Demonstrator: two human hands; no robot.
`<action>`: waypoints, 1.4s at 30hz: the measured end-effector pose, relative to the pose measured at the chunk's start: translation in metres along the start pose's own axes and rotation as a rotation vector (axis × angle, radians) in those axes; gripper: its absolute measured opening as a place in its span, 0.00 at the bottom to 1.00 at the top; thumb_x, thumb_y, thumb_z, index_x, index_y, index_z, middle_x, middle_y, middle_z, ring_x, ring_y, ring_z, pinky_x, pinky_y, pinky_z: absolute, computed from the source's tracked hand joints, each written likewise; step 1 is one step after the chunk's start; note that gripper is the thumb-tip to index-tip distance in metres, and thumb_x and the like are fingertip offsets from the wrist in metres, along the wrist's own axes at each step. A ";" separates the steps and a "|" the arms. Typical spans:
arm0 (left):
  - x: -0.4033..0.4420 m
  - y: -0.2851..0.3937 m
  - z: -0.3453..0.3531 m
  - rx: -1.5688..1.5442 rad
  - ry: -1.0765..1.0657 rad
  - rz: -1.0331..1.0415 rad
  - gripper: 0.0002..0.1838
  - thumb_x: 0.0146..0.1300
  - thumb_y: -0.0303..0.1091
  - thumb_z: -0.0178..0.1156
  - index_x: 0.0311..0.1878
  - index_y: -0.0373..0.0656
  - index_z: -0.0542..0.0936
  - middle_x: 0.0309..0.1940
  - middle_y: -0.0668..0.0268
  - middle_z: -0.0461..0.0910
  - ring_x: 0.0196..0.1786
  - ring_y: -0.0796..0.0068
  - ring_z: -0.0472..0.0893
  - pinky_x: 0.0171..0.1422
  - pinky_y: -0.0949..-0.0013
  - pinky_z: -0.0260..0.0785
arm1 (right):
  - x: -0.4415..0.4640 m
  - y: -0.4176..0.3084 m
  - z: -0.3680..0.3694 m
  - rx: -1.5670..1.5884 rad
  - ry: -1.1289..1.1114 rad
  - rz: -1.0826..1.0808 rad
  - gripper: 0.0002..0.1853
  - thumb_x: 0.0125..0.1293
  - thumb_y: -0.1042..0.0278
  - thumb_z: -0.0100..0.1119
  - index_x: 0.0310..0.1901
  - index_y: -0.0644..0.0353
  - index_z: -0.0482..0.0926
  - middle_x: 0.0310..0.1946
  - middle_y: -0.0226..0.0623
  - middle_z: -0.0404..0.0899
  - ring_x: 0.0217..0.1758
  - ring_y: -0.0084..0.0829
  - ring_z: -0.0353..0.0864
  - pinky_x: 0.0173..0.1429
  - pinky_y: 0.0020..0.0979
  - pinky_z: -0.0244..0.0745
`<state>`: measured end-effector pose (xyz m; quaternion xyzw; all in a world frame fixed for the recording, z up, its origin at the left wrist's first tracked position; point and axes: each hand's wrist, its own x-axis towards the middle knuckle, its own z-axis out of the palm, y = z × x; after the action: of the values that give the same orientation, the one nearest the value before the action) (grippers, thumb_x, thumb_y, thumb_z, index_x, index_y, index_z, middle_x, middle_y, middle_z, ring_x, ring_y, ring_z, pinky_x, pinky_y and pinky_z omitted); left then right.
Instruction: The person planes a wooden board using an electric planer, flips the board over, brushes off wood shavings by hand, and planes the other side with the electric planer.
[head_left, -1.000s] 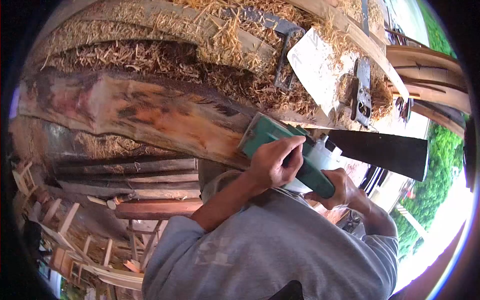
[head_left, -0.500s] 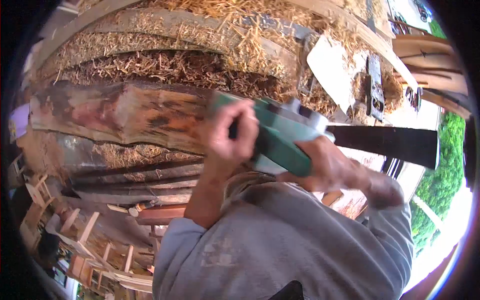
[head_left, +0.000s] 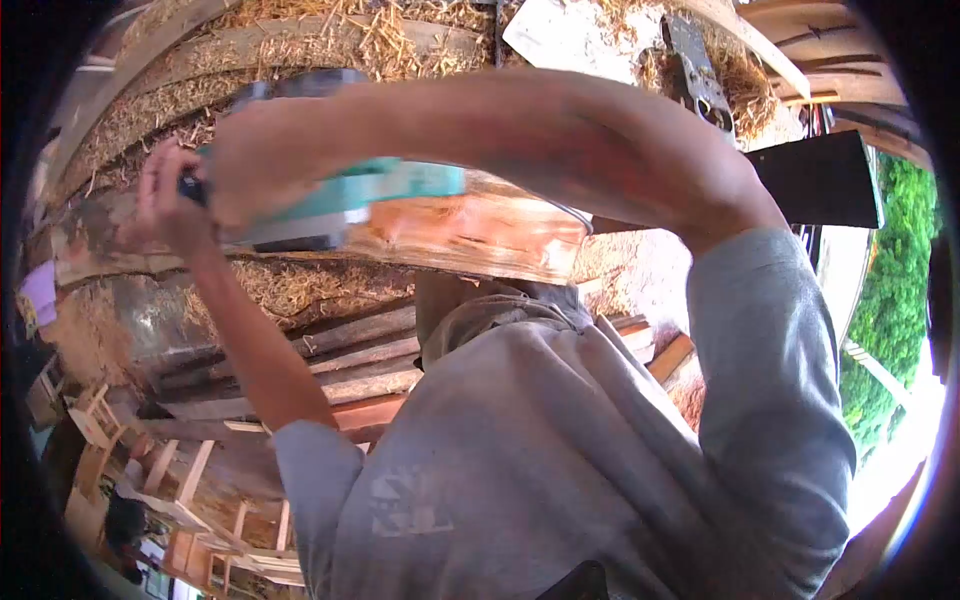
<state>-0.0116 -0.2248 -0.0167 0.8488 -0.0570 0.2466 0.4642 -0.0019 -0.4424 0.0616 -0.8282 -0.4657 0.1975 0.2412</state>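
Observation:
A green electric hand planer (head_left: 345,200), smeared by motion, sits on a long wooden board (head_left: 490,235). My left hand (head_left: 170,195) is at the planer's front end, fingers curled round its dark knob. Stretched across the view from the right, my right arm leads to my right hand (head_left: 255,160), which grips the top of the planer; its fingers are mostly hidden and blurred. Behind the planer the board's surface is bright and smooth, while its left end looks darker and rougher.
Wood shavings (head_left: 390,45) cover the planks behind the board. A metal tool (head_left: 695,75) and a white sheet (head_left: 565,40) lie at the back right. A dark flat panel (head_left: 820,180) juts out at right. Wooden frames (head_left: 190,480) stand lower left, near a person (head_left: 125,520).
Both hands have moved the planer leftward along the board, from near my body to the left part. My right arm is now stretched out, and a bright stretch of board shows behind the planer.

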 end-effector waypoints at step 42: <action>-0.064 0.127 0.088 -0.619 -0.325 -0.364 0.07 0.62 0.24 0.67 0.43 0.38 0.85 0.33 0.66 0.87 0.35 0.82 0.84 0.41 0.74 0.77 | -0.167 -0.052 -0.012 0.734 -0.047 0.871 0.20 0.56 0.59 0.77 0.39 0.68 0.82 0.27 0.52 0.84 0.33 0.45 0.88 0.38 0.41 0.80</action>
<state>-0.0763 -0.3759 0.0102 0.6928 -0.0500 -0.0065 0.7194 -0.1123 -0.5660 0.1189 -0.8010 0.0127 0.4461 0.3991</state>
